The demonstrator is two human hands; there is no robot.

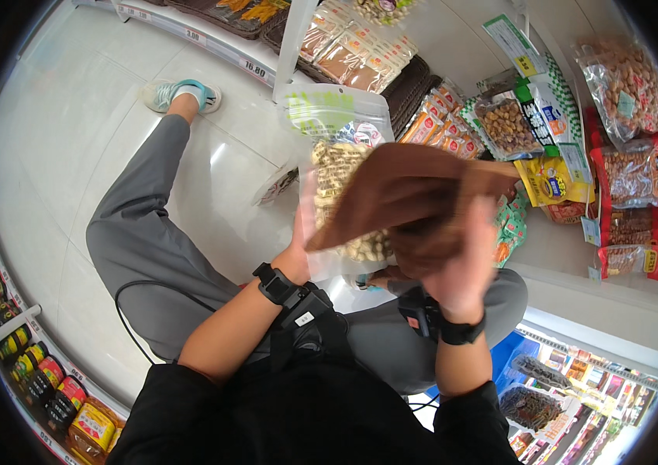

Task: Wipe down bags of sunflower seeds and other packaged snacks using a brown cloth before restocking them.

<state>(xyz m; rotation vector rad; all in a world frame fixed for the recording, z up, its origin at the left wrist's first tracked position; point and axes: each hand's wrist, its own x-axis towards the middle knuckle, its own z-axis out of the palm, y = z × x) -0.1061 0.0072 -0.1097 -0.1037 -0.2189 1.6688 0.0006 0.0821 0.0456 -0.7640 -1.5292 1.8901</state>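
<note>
My left hand (296, 251) holds a clear stand-up pouch of pale nuts in shells (337, 174) upright from its lower left side. Most of that hand's fingers are hidden behind the pouch. A brown cloth (404, 195) hangs across the pouch's right half, blurred by motion. My right hand (468, 267), also blurred, grips the cloth at its right side. Both wrists wear black straps with small devices.
Packaged snacks in orange wrappers (442, 122) lie in a dark basket beyond the pouch. Hanging bags of nuts (634, 171) line the right side. Sauce jars (49, 378) stand on a lower-left shelf. Another clear pouch (276, 185) is near the floor.
</note>
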